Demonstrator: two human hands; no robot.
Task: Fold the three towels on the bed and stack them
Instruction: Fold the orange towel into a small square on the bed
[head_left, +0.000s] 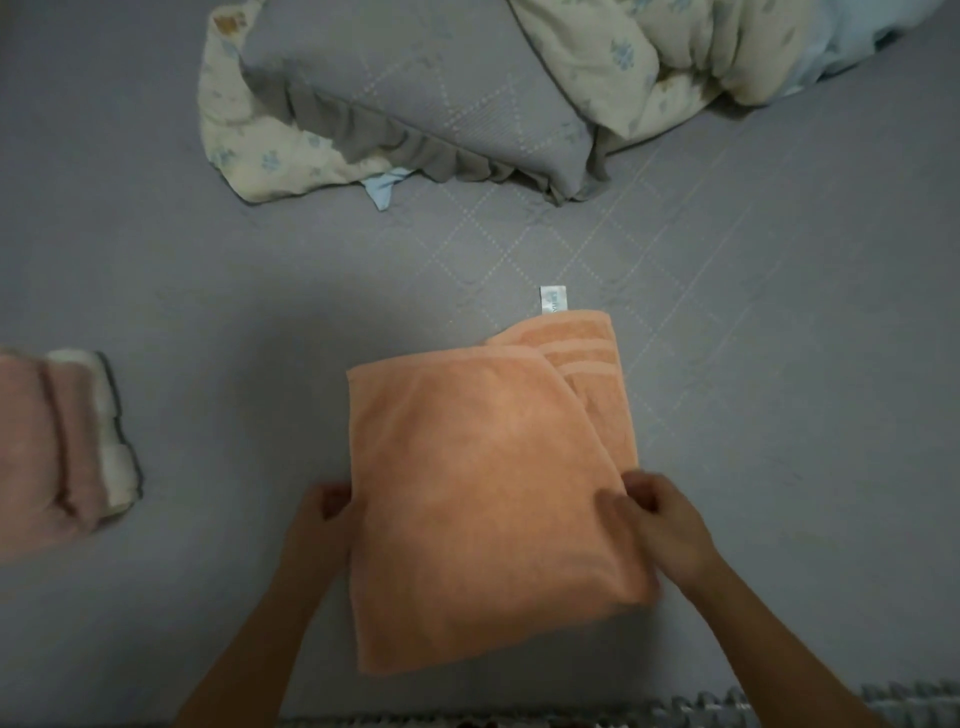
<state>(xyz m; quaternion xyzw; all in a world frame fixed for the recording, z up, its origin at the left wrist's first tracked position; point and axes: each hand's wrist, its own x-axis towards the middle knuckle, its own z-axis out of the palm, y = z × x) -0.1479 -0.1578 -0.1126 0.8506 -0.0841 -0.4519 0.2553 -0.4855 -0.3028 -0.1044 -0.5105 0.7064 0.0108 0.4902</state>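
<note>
Grey quilted bedding (727, 291), stitched in a dotted diamond pattern, covers the bed across the whole view. At the far side a grey frilled pillow (415, 104) is seen lying on a cream floral duvet (649, 62) that is bunched toward the far right.

An orange towel (483, 499) is laid folded on the bed near the middle, in front of the person. A lower layer with woven bands is left uncovered at its far right corner, and a small white label (552, 300) is seen sticking out past that edge; its print is too blurred to be read.

The left hand (324, 512) is placed at the towel's left edge, its fingers curled round the edge and hidden under the cloth, so the edge is gripped. The right hand (657, 512) is set on the towel's right edge, fingers bent and closed on the fabric there. Both forearms are seen reaching in from the near side.

At the left edge of the view, well apart from the orange towel, a pink towel (36, 457) is seen folded on top of a cream towel with a dark border (117, 447).
</note>
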